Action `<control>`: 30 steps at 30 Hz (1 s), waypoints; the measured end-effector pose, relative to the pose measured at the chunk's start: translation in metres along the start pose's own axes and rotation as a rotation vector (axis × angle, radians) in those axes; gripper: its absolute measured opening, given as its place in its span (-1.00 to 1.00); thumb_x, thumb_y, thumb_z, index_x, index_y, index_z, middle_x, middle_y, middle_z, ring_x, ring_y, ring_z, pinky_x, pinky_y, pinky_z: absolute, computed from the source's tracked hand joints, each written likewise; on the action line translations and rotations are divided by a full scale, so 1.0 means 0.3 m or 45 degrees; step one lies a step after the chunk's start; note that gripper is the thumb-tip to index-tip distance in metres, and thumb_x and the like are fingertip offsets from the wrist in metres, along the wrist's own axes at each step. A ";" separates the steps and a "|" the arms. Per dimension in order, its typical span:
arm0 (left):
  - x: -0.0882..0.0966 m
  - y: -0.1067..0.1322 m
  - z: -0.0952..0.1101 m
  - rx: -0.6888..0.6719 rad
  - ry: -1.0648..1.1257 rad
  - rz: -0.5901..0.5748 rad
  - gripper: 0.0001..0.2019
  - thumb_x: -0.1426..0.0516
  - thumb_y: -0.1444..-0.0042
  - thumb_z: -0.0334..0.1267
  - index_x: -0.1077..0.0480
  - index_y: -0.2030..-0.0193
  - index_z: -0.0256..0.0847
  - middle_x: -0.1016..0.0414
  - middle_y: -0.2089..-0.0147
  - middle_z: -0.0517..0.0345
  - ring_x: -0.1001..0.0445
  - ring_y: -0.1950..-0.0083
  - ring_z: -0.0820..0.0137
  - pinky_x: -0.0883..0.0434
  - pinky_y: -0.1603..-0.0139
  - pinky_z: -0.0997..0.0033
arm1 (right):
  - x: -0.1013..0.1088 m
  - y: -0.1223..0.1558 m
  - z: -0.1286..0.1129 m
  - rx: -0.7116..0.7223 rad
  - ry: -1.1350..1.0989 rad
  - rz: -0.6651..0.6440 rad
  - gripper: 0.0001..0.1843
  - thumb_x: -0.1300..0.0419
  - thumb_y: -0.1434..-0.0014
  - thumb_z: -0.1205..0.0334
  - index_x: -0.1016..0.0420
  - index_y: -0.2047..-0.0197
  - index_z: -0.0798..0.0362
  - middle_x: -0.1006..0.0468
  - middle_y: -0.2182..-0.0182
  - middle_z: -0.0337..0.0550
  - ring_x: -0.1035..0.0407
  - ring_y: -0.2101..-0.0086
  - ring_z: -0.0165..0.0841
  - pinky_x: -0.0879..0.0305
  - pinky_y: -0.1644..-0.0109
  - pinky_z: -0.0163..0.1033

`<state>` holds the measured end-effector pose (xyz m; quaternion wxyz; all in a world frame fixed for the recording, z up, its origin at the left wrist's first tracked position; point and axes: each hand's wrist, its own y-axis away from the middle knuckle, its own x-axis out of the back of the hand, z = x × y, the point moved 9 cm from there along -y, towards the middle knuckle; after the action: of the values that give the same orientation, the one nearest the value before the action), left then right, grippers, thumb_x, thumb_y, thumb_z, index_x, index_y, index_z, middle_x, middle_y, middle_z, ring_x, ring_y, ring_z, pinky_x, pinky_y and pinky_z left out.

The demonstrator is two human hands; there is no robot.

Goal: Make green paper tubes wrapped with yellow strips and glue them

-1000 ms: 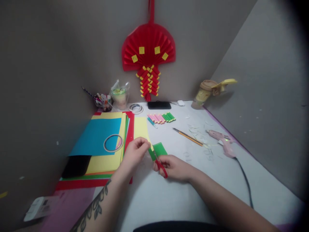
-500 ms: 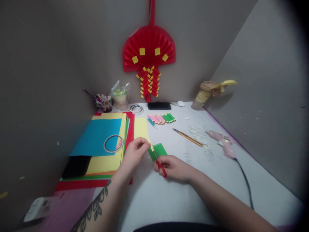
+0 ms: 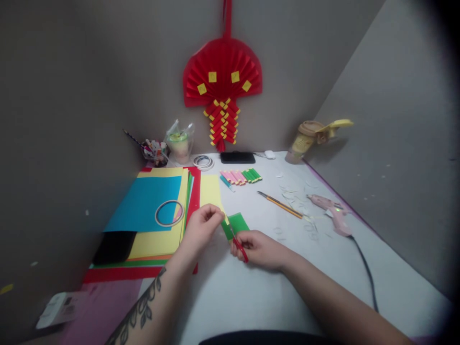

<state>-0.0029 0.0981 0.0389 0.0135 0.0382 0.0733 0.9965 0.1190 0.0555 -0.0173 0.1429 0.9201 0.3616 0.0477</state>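
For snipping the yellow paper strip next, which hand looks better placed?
Right, most likely: the right hand holds the red-handled scissors, which point toward the yellow paper strip. The left hand seems to pinch that strip, so it looks better suited to steadying it.

Green paper (image 3: 240,221) partly hidden by right hand (image 3: 262,249). Right of it, glue-gun cord (image 3: 365,265) lost behind right forearm (image 3: 325,297).

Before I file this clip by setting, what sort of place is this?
Probably a small craft corner: a stack of coloured paper, a glue gun and red-handled scissors in the right hand.
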 end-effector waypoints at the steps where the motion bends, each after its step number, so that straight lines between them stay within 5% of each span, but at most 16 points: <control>1: 0.000 0.001 0.000 -0.001 0.002 0.003 -0.86 -0.16 0.05 -0.20 -0.34 0.50 -0.21 -0.22 0.64 0.34 -0.13 0.60 0.54 -0.12 0.53 0.53 | 0.000 0.000 0.002 -0.007 0.002 -0.001 -0.91 -0.19 -0.01 0.27 -0.36 0.44 0.10 -0.44 0.46 -0.24 -0.24 0.48 -0.50 -0.13 0.44 -0.39; 30: -0.007 0.006 0.004 -0.012 -0.002 0.020 -0.86 -0.16 0.08 -0.20 -0.33 0.51 -0.21 -0.27 0.59 0.30 -0.15 0.58 0.54 -0.12 0.54 0.54 | 0.003 0.000 -0.002 -0.003 0.010 0.002 -0.93 -0.17 0.01 0.30 -0.34 0.45 0.10 -0.38 0.50 -0.27 -0.17 0.52 -0.52 -0.09 0.47 -0.39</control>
<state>-0.0008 0.0964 0.0402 0.0059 0.0394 0.0683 0.9969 0.1196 0.0563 -0.0168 0.1425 0.9200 0.3613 0.0519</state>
